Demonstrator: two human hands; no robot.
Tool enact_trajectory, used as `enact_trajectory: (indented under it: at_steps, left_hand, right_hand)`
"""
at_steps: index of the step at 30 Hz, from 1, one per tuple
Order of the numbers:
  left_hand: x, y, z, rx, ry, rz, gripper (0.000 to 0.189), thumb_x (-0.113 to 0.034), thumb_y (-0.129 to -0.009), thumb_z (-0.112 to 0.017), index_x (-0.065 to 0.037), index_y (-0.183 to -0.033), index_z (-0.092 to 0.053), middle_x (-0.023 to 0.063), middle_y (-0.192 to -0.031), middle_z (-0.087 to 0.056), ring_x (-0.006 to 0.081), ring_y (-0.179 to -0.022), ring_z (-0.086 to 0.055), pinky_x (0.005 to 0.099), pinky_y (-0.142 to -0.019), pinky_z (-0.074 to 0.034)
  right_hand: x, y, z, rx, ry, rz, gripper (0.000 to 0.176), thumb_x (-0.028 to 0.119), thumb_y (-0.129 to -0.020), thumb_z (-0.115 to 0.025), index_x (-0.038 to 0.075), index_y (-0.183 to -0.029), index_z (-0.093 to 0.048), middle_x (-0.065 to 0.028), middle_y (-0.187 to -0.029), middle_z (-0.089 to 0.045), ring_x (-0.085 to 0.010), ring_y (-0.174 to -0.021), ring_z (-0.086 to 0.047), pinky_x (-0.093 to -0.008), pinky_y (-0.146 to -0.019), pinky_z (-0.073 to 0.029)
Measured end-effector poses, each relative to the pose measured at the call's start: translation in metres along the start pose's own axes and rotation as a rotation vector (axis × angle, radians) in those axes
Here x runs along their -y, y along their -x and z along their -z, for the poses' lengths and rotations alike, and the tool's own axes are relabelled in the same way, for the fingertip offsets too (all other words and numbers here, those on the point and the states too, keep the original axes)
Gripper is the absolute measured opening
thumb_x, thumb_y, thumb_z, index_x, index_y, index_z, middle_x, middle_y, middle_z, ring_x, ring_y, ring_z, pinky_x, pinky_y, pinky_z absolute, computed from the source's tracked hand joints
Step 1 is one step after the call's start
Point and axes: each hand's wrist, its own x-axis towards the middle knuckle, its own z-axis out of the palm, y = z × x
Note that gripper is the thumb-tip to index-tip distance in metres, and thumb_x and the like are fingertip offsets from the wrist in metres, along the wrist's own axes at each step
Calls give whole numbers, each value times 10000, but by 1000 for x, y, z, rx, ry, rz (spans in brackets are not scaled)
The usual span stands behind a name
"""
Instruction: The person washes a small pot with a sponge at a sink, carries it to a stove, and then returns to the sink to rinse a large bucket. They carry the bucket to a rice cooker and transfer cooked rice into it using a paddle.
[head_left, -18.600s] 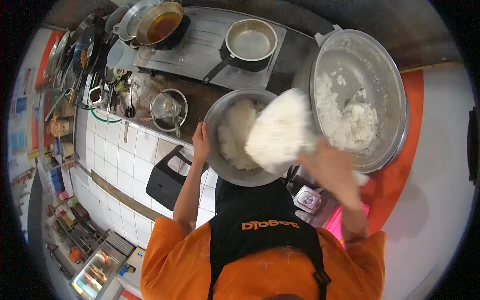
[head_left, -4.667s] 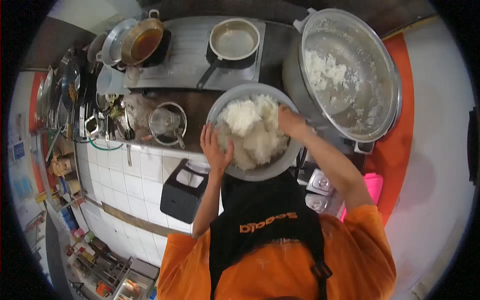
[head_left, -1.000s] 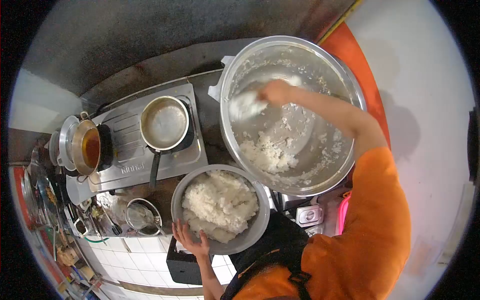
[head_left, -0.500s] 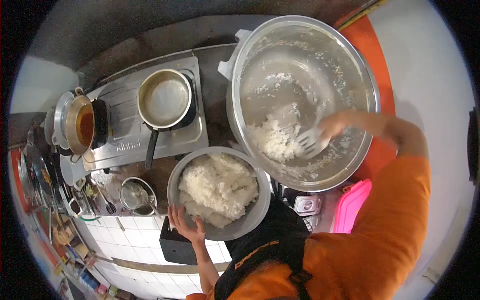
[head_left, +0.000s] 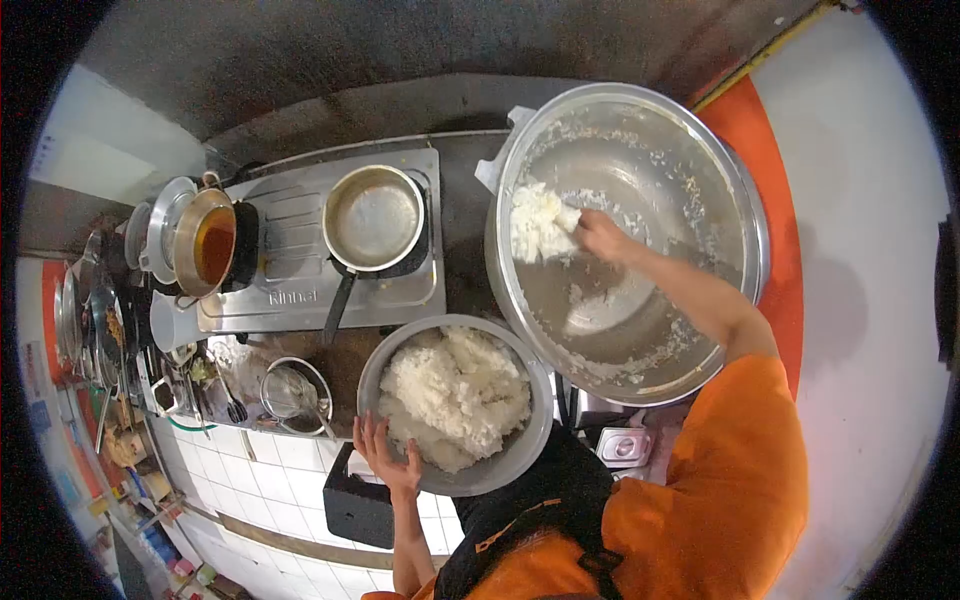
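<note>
My right hand is closed around the handle of a slotted spatula, mostly hidden now beneath a clump of white rice. It is inside a large metal pot, near the wall on the stove side. Scattered grains cling to the pot's inner surface. Below and to the left, a grey basin holds a big mound of cooked rice. With fingers spread along its outside and the thumb near the rim, my left hand holds this basin close to my body.
A small saucepan sits on the metal gas stove. Farther left is a pan of reddish-brown liquid. A small pot with a strainer stands near the counter's edge. A lidded metal container lies below the large pot.
My right hand has moved up and left inside the pot, and the spatula has gathered a clump of rice. The view has shifted slightly. My left hand stays at the basin.
</note>
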Motion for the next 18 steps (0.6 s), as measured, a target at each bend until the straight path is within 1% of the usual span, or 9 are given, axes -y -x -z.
enact_trajectory:
  at_steps: [1,3,5,7,9,11,13,15,18]
  left_hand:
    - [0,1,-1,3,6,3,497,-352,-830,-651,4,-1176,-618,200,-1439,-496,450,-1398,-341,581,-1113,-289]
    - [0,4,1,5,14,6,495,-332,-816,-654,6,-1176,-614,198,-1441,-494,449,-1398,-340,580,-1117,-282]
    - [0,7,2,8,-16,-11,487,-294,-802,-655,7,-1181,-608,196,-1447,-489,448,-1402,-333,583,-1114,-285]
    - [1,6,3,-4,-18,-34,501,-331,-850,-640,-9,-1230,-590,184,-1449,-492,443,-1398,-341,578,-1113,-293]
    - [2,10,3,-1,-26,-51,516,-367,-897,-625,-25,-1279,-572,171,-1451,-494,438,-1395,-349,574,-1112,-302]
    - [4,9,3,-12,-2,-57,531,-375,-897,-623,-10,-1280,-575,174,-1460,-486,439,-1398,-345,573,-1111,-304]
    - [-4,6,9,31,-25,-25,545,-394,-901,-621,-5,-1280,-584,175,-1470,-478,439,-1400,-341,572,-1109,-309]
    - [-2,7,5,26,-17,-12,510,-299,-807,-653,-9,-1223,-599,186,-1464,-477,444,-1409,-322,577,-1117,-289]
    - [-1,6,4,-2,17,-42,553,-336,-825,-643,-27,-1278,-577,184,-1463,-478,438,-1415,-315,570,-1122,-285]
  right_hand:
    - [4,3,5,118,-38,-138,339,135,-886,-503,-60,-1143,-606,-190,-812,-668,-281,-698,-623,-421,-661,-492]
    - [11,12,9,125,67,-82,297,109,-875,-506,-59,-1087,-628,-152,-796,-659,-232,-722,-620,-404,-658,-490]
    - [21,32,12,128,-115,-48,267,74,-855,-498,-56,-1044,-635,-110,-790,-649,-179,-722,-602,-363,-628,-478]
    - [21,45,11,45,-222,28,272,46,-836,-481,-56,-1040,-630,-87,-773,-640,-154,-657,-575,-335,-574,-452]
    - [42,69,21,95,-234,-25,230,15,-835,-476,-75,-956,-650,-74,-651,-581,-172,-554,-524,-374,-542,-442]
    - [77,105,35,81,-260,-28,252,21,-835,-477,-65,-996,-652,-92,-646,-593,-180,-554,-550,-385,-547,-450]
    - [100,135,49,41,-153,228,278,50,-833,-498,-35,-1050,-650,-126,-660,-635,-242,-548,-601,-417,-561,-475]
    - [123,163,54,53,93,446,296,109,-833,-546,-17,-1090,-625,-151,-692,-668,-320,-580,-653,-443,-584,-509]
    - [207,227,20,78,509,231,299,172,-886,-554,18,-1141,-577,-176,-731,-678,-388,-632,-678,-485,-598,-548]
